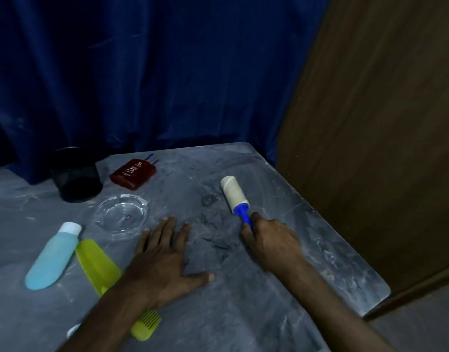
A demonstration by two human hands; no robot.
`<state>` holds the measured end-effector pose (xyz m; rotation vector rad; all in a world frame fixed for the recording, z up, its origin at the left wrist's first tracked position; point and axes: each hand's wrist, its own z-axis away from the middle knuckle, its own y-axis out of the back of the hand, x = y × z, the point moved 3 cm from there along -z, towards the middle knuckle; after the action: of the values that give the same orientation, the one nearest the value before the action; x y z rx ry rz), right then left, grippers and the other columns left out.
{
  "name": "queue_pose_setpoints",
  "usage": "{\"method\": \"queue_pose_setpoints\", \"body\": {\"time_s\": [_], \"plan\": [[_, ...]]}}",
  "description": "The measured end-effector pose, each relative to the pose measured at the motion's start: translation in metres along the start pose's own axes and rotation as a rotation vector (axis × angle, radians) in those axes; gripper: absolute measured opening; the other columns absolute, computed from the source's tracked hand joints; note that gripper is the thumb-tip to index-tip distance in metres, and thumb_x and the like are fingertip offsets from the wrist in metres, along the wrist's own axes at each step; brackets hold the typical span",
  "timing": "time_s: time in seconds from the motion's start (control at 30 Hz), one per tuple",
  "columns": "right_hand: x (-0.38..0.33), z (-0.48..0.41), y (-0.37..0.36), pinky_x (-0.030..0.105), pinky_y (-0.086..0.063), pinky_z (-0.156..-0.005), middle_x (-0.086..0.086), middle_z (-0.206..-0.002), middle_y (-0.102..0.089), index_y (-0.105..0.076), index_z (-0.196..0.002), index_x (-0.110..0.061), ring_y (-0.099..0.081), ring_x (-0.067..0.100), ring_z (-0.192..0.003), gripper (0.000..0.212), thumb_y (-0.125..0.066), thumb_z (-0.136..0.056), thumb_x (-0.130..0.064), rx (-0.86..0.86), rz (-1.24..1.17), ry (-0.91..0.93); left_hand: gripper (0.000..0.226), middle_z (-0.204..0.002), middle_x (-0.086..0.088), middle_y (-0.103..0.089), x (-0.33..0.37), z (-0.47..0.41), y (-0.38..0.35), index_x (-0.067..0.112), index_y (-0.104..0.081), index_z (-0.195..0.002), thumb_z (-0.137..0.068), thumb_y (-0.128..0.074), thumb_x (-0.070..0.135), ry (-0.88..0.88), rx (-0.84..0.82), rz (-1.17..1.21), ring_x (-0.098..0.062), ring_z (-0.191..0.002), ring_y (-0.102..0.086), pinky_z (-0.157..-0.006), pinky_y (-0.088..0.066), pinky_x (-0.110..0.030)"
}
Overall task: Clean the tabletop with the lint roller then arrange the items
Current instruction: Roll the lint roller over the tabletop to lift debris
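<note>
Pale printed markings seen on the top face of the dark red box (pixel 133 173), too blurred to be read, no other lettering visible

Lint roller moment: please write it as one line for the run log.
phase: cleaning | right hand: grip shut on lint roller handle, roller on tabletop | left hand: flat, open | dark debris: between hands

Lint roller (pixel 235 194): white sticky drum, blue handle, lying on the grey tabletop (pixel 243 288), drum pointing away. Left side: blue bottle (pixel 53 256) on its side beside a yellow-green comb (pixel 101 270); clear glass dish (pixel 121 214), red box (pixel 133 174), black cup (pixel 76 175) behind.
</note>
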<state>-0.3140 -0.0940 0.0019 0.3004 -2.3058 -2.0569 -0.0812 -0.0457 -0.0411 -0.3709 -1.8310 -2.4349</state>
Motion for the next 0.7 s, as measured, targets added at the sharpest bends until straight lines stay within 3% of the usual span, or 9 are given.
{"method": "queue_pose_setpoints", "body": {"time_s": [0.13, 0.2, 0.3, 0.43, 0.57, 0.7], "plan": [[0.032, -0.002, 0.006, 0.041, -0.056, -0.07, 0.005, -0.088, -0.066, -0.056, -0.117, -0.019, -0.066, 0.023, -0.078, 0.04, -0.037, -0.104, -0.052, -0.027, -0.069, -0.108, 0.139, -0.174, -0.004, 0.03, -0.002, -0.003, -0.002, 0.033, 0.024, -0.164, -0.055, -0.011, 0.111, 0.0, 0.0, -0.018, -0.021, -0.161, 0.025, -0.13, 0.014, -0.047], [0.05, -0.002, 0.008, 0.041, -0.057, -0.07, 0.003, -0.087, -0.064, -0.055, -0.114, -0.02, -0.064, 0.021, -0.076, 0.038, -0.038, -0.105, -0.052, -0.043, -0.079, -0.168, 0.146, -0.173, -0.004, 0.031, -0.002, -0.002, -0.003, 0.034, 0.024, -0.164, -0.043, 0.001, 0.113, -0.004, -0.006, -0.02, -0.021, -0.161, 0.025, -0.13, 0.014, -0.046], [0.076, 0.003, 0.014, 0.04, -0.052, -0.068, 0.006, -0.09, -0.066, -0.057, -0.111, -0.017, -0.062, 0.023, -0.077, 0.038, -0.039, -0.105, -0.05, -0.003, -0.072, -0.241, 0.152, -0.173, -0.002, 0.03, -0.002, -0.003, -0.004, 0.036, 0.025, -0.163, -0.031, 0.014, 0.112, -0.008, 0.009, -0.03, -0.019, -0.161, 0.025, -0.13, 0.013, -0.045], [0.104, 0.013, 0.024, 0.033, -0.039, -0.063, 0.0, -0.082, -0.056, -0.059, -0.11, -0.015, -0.054, 0.02, -0.071, 0.037, -0.04, -0.106, -0.046, 0.018, -0.018, -0.335, 0.152, -0.174, -0.001, 0.027, -0.002, -0.005, -0.006, 0.038, 0.024, -0.163, -0.031, 0.012, 0.113, 0.0, 0.038, -0.007, -0.019, -0.162, 0.021, -0.13, 0.01, -0.045], [0.127, 0.022, 0.028, 0.03, -0.032, -0.051, 0.0, -0.081, -0.059, -0.058, -0.104, -0.018, -0.046, 0.01, -0.058, 0.033, -0.043, -0.105, -0.047, 0.037, -0.015, -0.432, 0.152, -0.174, -0.001, 0.029, 0.0, -0.004, -0.004, 0.037, 0.026, -0.162, -0.03, 0.014, 0.112, 0.001, 0.027, -0.015, -0.019, -0.162, 0.021, -0.13, 0.01, -0.045], [0.137, 0.027, 0.03, 0.025, -0.031, -0.048, -0.008, -0.072, -0.051, -0.059, -0.106, -0.017, -0.048, 0.005, -0.059, 0.033, -0.043, -0.106, -0.046, 0.012, -0.037, -0.472, 0.154, -0.174, -0.002, 0.028, 0.001, -0.002, -0.002, 0.037, 0.024, -0.163, -0.028, 0.016, 0.111, 0.006, 0.027, -0.019, -0.02, -0.162, 0.022, -0.13, 0.011, -0.045]]}}
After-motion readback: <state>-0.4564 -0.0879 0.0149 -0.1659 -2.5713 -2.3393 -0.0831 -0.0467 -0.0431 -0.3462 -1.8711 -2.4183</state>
